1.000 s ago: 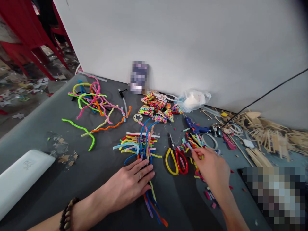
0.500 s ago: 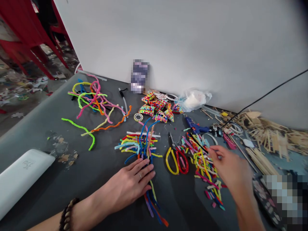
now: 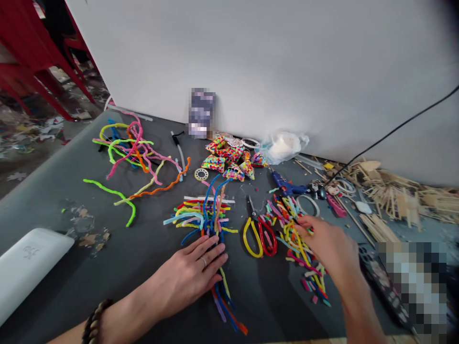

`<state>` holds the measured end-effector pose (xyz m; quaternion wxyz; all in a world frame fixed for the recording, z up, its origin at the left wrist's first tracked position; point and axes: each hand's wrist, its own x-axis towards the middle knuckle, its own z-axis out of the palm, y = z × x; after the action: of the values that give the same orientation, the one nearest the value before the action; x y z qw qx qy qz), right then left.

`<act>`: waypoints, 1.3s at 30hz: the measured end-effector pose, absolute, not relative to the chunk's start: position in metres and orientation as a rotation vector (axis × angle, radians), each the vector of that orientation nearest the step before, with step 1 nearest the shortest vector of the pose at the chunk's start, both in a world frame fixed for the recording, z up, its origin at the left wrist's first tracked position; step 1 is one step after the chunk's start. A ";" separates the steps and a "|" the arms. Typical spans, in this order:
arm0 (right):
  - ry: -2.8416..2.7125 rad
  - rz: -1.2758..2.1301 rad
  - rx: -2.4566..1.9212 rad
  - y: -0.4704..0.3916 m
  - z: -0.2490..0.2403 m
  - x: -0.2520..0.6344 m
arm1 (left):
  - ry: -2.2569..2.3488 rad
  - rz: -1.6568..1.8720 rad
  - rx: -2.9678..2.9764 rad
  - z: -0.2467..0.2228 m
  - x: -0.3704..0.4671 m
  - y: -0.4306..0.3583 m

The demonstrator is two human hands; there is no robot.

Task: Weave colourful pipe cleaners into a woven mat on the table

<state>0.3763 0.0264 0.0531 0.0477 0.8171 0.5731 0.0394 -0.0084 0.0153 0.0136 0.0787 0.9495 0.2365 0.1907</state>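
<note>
Leftward, tangle of long neon fuzzy stems (image 3: 133, 145) lies unwoven. Left hand (image 3: 195, 265), fingers outstretched, gripping nothing, rests on part-woven multicoloured fuzzy-stem lattice (image 3: 214, 216) on grey table (image 3: 143, 260): crossed above, loose-tailed below. Plump multicoloured woven pouches (image 3: 231, 155) behind look finished. Right hand (image 3: 324, 242) curls over pile of short coloured stem pieces (image 3: 297, 241); cannot tell whether pinching one.

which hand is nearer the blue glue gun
The right hand, just this side of the blue glue gun, at the cut strips; the left hand is farther left, flat on long strips.
</note>
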 end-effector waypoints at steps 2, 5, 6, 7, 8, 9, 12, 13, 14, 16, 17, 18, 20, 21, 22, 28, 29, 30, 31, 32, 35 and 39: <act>1.862 0.026 2.490 0.025 0.051 0.373 | 0.700 0.582 2.830 0.014 -0.009 0.016; 2.072 -0.073 2.601 0.021 0.054 0.367 | 0.699 0.584 2.817 0.015 -0.009 0.016; 2.126 -0.121 2.653 0.020 0.056 0.365 | 0.700 0.581 2.817 0.015 -0.009 0.016; 2.165 -0.191 2.713 0.019 0.059 0.363 | 0.699 0.579 2.820 0.015 -0.008 0.017; 2.188 -0.298 2.783 0.018 0.061 0.361 | 0.699 0.576 2.823 0.015 -0.008 0.017; 2.192 -0.454 2.860 0.018 0.064 0.359 | 0.698 0.580 2.827 0.015 -0.008 0.016; 2.104 -1.074 3.010 0.021 0.068 0.354 | 0.702 0.595 2.835 0.014 -0.008 0.016; 2.065 -1.226 3.020 0.023 0.068 0.354 | 0.707 0.600 2.838 0.014 -0.008 0.016; 2.034 -1.317 3.024 0.024 0.067 0.355 | 0.711 0.599 2.842 0.014 -0.008 0.015; 2.016 -1.313 3.062 0.027 0.062 0.361 | 0.713 0.586 2.855 0.014 -0.008 0.015; 2.032 -1.242 3.090 0.028 0.059 0.364 | 0.713 0.579 2.862 0.014 -0.008 0.015; 2.052 -1.121 3.111 0.029 0.056 0.367 | 0.711 0.570 2.867 0.014 -0.008 0.015; 2.059 -0.701 3.113 0.028 0.053 0.372 | 0.710 0.558 2.871 0.015 -0.008 0.015; 2.018 -0.396 3.083 0.027 0.053 0.372 | 0.713 0.557 2.872 0.015 -0.008 0.015; 1.959 -0.050 3.044 0.026 0.054 0.372 | 0.716 0.555 2.872 0.015 -0.008 0.015; 2.234 0.630 2.753 0.028 0.064 0.359 | 0.751 0.550 2.931 0.012 -0.006 0.010; 2.299 0.538 2.774 0.029 0.065 0.356 | 0.761 0.559 2.952 0.010 -0.005 0.009; 2.336 0.489 2.798 0.029 0.067 0.353 | 0.771 0.570 2.973 0.009 -0.005 0.008; 2.353 0.482 2.811 0.028 0.068 0.347 | 0.778 0.574 2.993 0.008 -0.005 0.007; 2.370 0.544 2.794 0.027 0.069 0.340 | 0.782 0.575 3.013 0.007 -0.005 0.006; 2.814 0.242 2.394 0.022 0.070 0.305 | 0.776 0.549 3.067 0.006 -0.005 0.004; 3.140 -0.364 1.738 0.023 0.059 0.250 | 0.761 0.538 3.103 0.006 -0.005 0.004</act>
<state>0.2501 0.0230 0.0589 -0.2307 0.4689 0.8469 -0.0983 -0.0051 0.0038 0.0063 -0.0493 0.9566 0.2345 0.1658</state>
